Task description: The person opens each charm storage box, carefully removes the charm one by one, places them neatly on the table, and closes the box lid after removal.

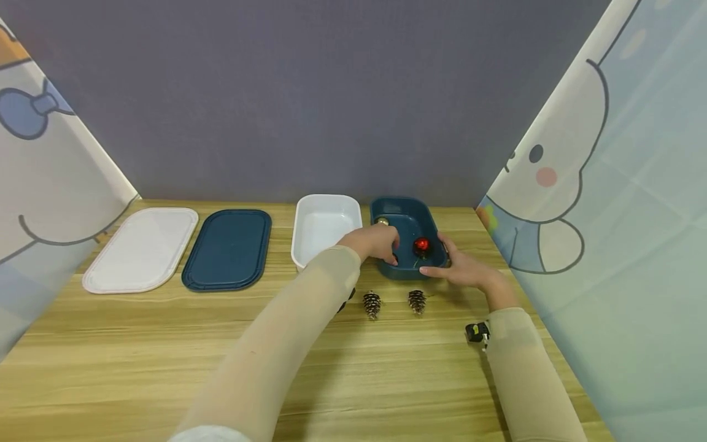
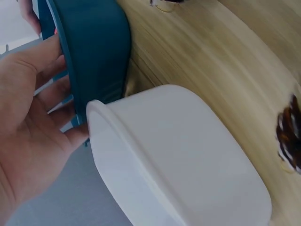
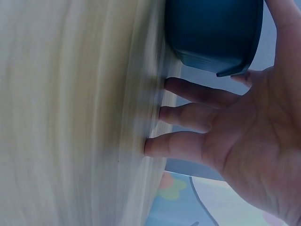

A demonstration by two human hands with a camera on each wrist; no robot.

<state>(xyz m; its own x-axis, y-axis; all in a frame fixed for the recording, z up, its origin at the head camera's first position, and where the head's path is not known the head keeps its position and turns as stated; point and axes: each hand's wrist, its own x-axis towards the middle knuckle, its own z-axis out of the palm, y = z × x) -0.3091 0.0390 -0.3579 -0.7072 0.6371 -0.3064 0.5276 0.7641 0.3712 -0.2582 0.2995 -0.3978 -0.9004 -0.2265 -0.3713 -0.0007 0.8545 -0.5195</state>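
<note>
In the head view my left hand [image 1: 381, 241] reaches over the left wall of the dark blue box [image 1: 402, 274], fingers bent down inside it. A small dark spot shows by its fingertips; I cannot tell whether they hold something. The left wrist view shows these fingers [image 2: 55, 94] behind the box's rim. At the front right corner of the box, my right hand [image 1: 466, 270] spreads its thumb and index finger along the rim. Its other fingers [image 3: 181, 145] are extended down toward the table. Inside the box lie a shiny red ball [image 1: 422, 244] and a gold ball [image 1: 382, 221].
A white box [image 1: 299, 245] stands just left of the blue one. Two pinecones [image 1: 372, 305] lie in front of the boxes. Farther left, a white lid [image 1: 142, 250] and a dark blue lid [image 1: 227, 250] rest flat on the wooden table [image 1: 386, 380]. Printed fabric borders the sides.
</note>
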